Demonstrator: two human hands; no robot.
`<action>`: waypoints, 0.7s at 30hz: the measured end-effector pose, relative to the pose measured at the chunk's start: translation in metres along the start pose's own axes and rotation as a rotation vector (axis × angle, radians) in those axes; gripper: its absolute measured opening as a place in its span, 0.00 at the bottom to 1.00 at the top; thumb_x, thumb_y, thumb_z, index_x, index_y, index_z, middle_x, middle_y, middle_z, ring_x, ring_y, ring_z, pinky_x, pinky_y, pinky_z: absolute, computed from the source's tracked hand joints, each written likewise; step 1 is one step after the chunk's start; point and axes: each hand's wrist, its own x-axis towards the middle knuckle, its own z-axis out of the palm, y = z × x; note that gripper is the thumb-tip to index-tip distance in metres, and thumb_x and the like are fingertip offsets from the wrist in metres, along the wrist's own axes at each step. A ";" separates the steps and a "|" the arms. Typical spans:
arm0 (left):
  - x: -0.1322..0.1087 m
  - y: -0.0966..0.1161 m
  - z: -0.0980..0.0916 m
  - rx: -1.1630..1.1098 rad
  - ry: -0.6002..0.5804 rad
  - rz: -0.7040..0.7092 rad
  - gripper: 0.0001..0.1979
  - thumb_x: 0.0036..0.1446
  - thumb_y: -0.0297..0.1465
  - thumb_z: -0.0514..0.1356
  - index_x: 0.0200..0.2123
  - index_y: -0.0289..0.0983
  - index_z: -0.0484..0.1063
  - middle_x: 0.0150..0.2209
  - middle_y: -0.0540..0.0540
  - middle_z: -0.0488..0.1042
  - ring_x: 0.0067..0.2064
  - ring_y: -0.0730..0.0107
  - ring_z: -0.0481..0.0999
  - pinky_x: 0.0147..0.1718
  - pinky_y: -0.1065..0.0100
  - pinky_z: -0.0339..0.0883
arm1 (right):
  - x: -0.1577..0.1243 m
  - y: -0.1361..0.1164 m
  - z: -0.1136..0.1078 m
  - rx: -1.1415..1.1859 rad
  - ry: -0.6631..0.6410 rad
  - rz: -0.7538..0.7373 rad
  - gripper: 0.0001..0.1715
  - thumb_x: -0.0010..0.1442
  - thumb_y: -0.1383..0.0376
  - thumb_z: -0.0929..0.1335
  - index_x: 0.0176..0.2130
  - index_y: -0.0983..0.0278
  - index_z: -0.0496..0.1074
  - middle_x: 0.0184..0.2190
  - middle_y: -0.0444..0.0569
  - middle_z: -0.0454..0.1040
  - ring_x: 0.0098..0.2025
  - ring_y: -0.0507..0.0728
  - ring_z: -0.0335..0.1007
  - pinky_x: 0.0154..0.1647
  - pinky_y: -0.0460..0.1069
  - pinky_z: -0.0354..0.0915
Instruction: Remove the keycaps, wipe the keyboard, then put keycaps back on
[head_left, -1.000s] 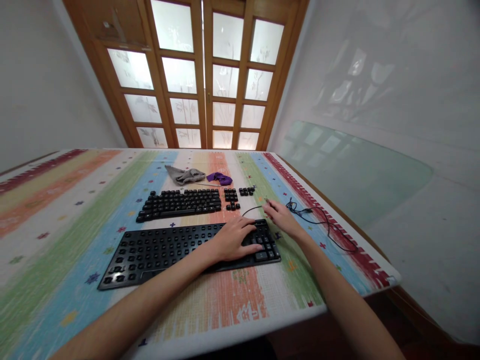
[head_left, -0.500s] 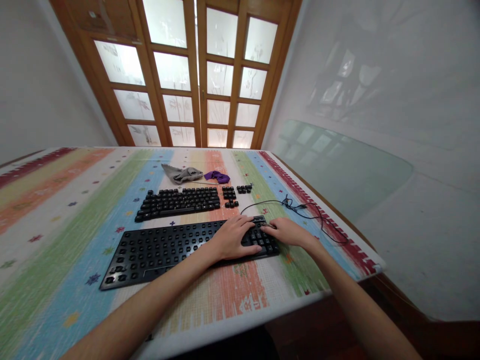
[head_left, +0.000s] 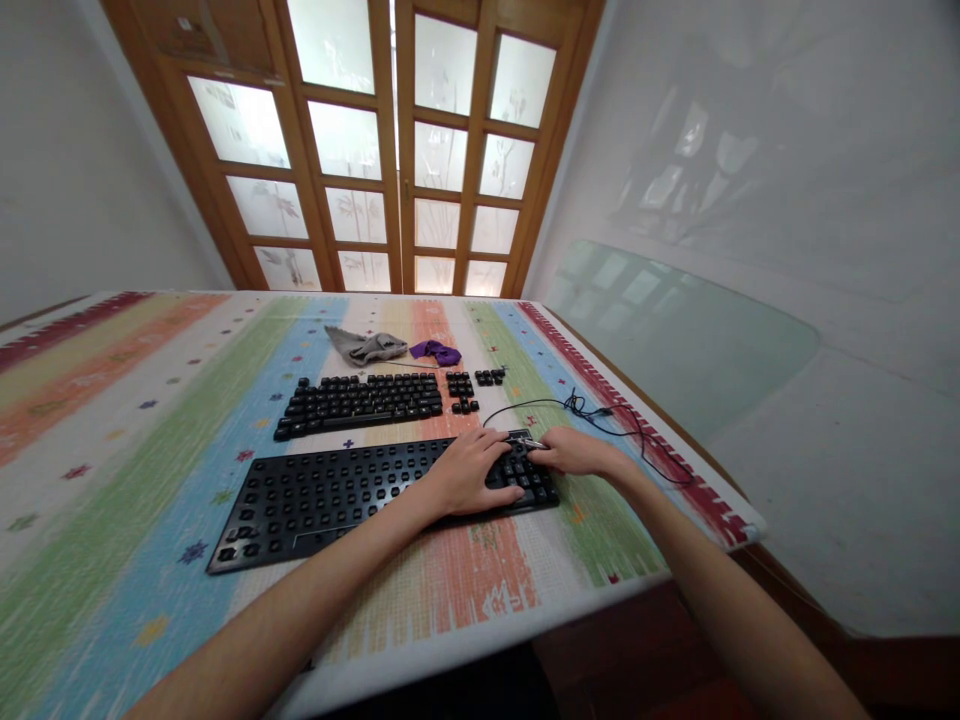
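Observation:
A black keyboard (head_left: 322, 500) lies on the table, most of its keys stripped to bare switch posts, with keycaps still on the number pad at its right end. My left hand (head_left: 472, 473) rests on that right part, fingers and thumb spread, and covers some of it. Beside the number pad's upper edge, my right hand (head_left: 570, 451) is closed around a slim silvery metal tool (head_left: 531, 443). The tool's tip points left over the top keys; its exact kind is too small to make out.
Behind the keyboard, loose black keycaps (head_left: 360, 403) are laid out in rows. Farther back lie a grey cloth (head_left: 365, 347) and a purple cloth (head_left: 436, 352). A tangled black cable (head_left: 577, 405) runs to the right. The striped tablecloth (head_left: 142, 480) ends near a white wall on the right.
My right hand has drawn slightly up and right, and more of the metal tool shows. My left hand stays on the keyboard. The view has shifted a little.

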 end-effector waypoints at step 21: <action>0.001 0.003 -0.002 -0.008 -0.015 -0.018 0.26 0.55 0.46 0.64 0.51 0.36 0.71 0.57 0.38 0.70 0.59 0.51 0.68 0.60 0.51 0.61 | 0.003 0.000 0.030 -0.097 0.330 0.046 0.19 0.55 0.60 0.65 0.23 0.69 0.77 0.19 0.53 0.74 0.20 0.51 0.56 0.23 0.49 0.44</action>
